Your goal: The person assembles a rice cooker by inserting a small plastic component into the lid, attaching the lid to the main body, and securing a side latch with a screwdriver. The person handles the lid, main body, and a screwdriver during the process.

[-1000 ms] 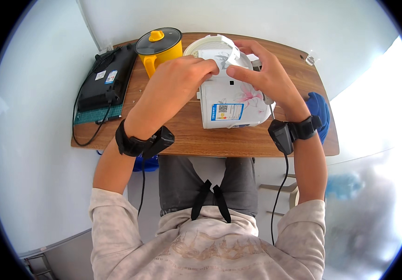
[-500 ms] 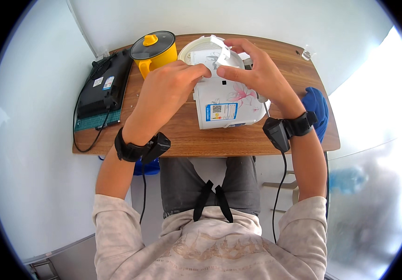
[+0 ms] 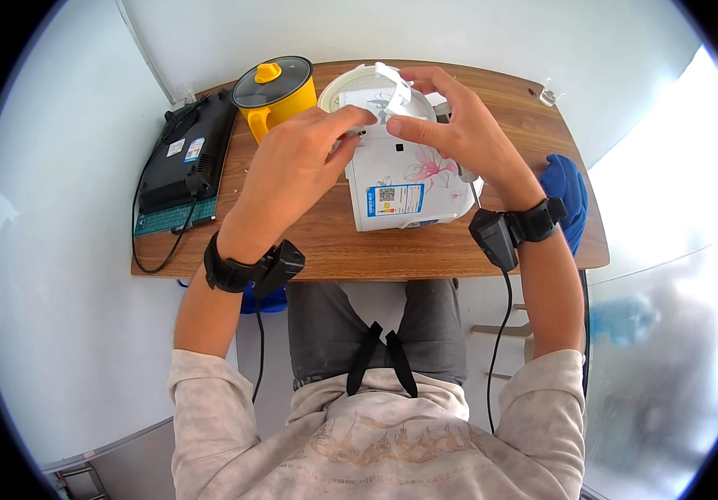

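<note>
A white appliance [image 3: 384, 167] with a pink flower print and a blue-edged label lies on the wooden table, its round end away from me. My right hand [image 3: 459, 125] grips a curved white plastic piece [image 3: 399, 92] at the far part of the appliance, between thumb and fingers. Just left of it, my left hand [image 3: 305, 154] hovers over the appliance's upper left edge. Its thumb and index finger are apart, beside a small dark spot [image 3: 362, 132] that could be a hole or a screw. Under the right wrist a thin metal rod [image 3: 476, 196] shows; its other end is hidden.
A yellow pot [image 3: 290, 104] with a dark lid stands at the back left. Beside it a black device [image 3: 177, 171] with a cable rests over a green mat [image 3: 152, 220]. Blue cloth [image 3: 574, 196] lies at the right edge, and a small clear cup [image 3: 550, 93] stands behind it.
My left thumb and index finger, pressed together before, have parted and moved slightly left, uncovering the dark spot. The right hand keeps its grip on the white piece.
</note>
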Demonstrator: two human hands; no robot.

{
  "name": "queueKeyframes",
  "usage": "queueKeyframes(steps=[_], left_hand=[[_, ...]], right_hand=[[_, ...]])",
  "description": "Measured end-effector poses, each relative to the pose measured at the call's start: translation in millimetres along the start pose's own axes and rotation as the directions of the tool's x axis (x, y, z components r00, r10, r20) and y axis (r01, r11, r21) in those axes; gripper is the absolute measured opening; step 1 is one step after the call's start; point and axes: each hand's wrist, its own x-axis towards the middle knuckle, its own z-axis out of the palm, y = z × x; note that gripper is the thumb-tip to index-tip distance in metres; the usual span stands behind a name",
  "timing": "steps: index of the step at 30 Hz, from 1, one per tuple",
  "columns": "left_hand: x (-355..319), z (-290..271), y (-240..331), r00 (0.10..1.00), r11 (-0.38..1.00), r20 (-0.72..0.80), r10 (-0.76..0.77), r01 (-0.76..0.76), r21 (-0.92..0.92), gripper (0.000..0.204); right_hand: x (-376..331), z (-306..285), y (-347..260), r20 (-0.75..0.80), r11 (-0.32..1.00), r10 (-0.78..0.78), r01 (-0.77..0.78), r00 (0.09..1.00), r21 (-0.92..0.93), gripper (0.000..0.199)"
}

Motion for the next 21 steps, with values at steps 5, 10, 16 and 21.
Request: queueKeyframes(steps=[5,10,16,21], left_hand=[[1,2,-2,0.998,0.977,-0.057,-0.029,0.016,-0.213,0.022],[3,-1,0,0.991,0.983,0.013,-0.13,0.131,-0.131,0.021],[1,8,-2,0.992,0.982,-0.04,-0.12,0.112,-0.154,0.016],[3,2,1,0.99,0.978,0.042,-0.133,0.138,-0.155,0.016]], right_hand=[[0,0,-2,0.001,1.0,0.011,-0.011,1.0,0.005,0.088],[0,-1,-2,0.002,1.0,0.019,-0.019,1.0,-0.01,0.088],[-1,0,-4,0.01,1.0,0.024,-0.024,1.0,0.005,0.089],[-1,0,-2,0.007,1.0,0.021,-0.021,1.0,-0.009,0.088]])
